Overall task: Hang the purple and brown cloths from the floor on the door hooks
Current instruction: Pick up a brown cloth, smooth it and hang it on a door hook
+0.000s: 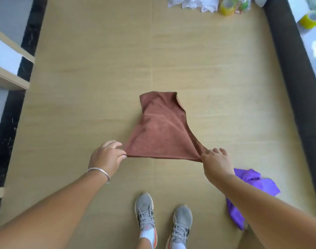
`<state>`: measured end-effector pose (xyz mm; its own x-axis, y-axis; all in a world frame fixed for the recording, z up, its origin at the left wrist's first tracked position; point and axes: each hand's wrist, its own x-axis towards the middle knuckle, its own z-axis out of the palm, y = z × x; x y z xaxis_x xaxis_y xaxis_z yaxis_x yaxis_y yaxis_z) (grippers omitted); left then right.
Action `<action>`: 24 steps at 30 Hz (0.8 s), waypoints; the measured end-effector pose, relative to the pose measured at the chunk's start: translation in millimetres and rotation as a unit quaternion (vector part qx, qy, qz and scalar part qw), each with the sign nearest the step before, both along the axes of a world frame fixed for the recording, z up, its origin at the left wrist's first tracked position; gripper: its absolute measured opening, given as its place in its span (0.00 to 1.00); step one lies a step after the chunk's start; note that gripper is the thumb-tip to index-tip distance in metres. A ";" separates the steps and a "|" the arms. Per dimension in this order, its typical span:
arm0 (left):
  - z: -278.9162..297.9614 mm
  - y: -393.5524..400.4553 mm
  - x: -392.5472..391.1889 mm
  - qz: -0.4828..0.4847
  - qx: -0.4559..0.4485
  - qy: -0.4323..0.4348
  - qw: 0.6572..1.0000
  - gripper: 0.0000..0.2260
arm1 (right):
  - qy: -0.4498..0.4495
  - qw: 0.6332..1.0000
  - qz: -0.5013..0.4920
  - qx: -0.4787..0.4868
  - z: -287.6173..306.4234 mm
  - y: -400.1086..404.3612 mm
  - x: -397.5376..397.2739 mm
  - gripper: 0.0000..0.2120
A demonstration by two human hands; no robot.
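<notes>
At the far edge of the floor (pixel 99 78) lie crumpled clear plastic bags (pixel 193 3) with yellow tape rolls (pixel 227 8) beside them (what the bags hold cannot be made out); another yellow roll (pixel 310 19) sits on the pale ledge at the upper right.

The brown cloth (pixel 160 128) is stretched between both hands above the wooden floor. Its near edge is pulled taut in a straight line from hand to hand, and the rest falls away toward a narrower far end, so it reads as a rough trapezoid with a fold curling along its right side. The surface is plain, matte and soft-looking, with faint creases.

The left hand (pixel 106 157) is closed in a pinch on the cloth's near left corner, thumb against fingers; a silver bracelet (pixel 99 172) sits on that wrist. The right hand (pixel 216 160) is closed on the near right corner, the fabric gathered under its fingers.

The purple cloth (pixel 254 182) lies crumpled on the floor at the right, partly hidden by the right forearm, near the grey shoes (pixel 163 220).
</notes>
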<state>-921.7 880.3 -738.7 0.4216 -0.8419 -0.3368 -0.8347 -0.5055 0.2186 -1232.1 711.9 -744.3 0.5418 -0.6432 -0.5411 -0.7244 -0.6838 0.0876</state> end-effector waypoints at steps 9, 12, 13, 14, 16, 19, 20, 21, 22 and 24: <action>-142.7 116.1 -55.3 -0.006 0.185 0.099 0.978 0.08 | 0.075 0.992 0.002 0.096 -105.3 104.6 -57.7 0.13; -173.1 117.3 -55.0 0.019 0.168 0.114 0.979 0.07 | 0.055 0.992 -0.034 0.110 -126.1 107.2 -57.7 0.12; -182.6 114.1 -52.3 0.029 0.156 0.117 0.980 0.07 | 0.058 0.992 -0.034 0.111 -133.7 103.6 -54.1 0.10; -191.6 108.5 -48.3 0.037 0.142 0.119 0.982 0.07 | 0.066 0.991 -0.032 0.110 -142.0 97.8 -49.2 0.10; -209.0 90.9 -37.2 0.049 0.113 0.121 0.985 0.06 | 0.065 0.992 -0.048 0.101 -161.7 81.8 -36.4 0.11; -236.4 49.5 -14.1 0.054 0.076 0.116 0.989 0.06 | 0.002 0.995 -0.083 0.049 -194.2 47.6 -16.5 0.04; -246.7 32.2 -5.5 0.051 0.065 0.114 0.990 0.06 | -0.014 0.995 -0.096 0.029 -206.0 33.7 -10.8 0.06; -257.4 14.3 2.6 0.047 0.054 0.114 0.991 0.07 | -0.023 0.994 -0.105 0.016 -218.1 19.4 -5.6 0.07; -268.8 -3.4 10.4 0.044 0.043 0.113 0.992 0.07 | -0.028 0.993 -0.114 0.008 -231.9 5.4 -1.0 0.07; -293.3 -39.7 24.3 0.041 0.022 0.104 0.993 0.07 | -0.045 0.987 -0.154 0.000 -261.3 -22.3 7.1 0.09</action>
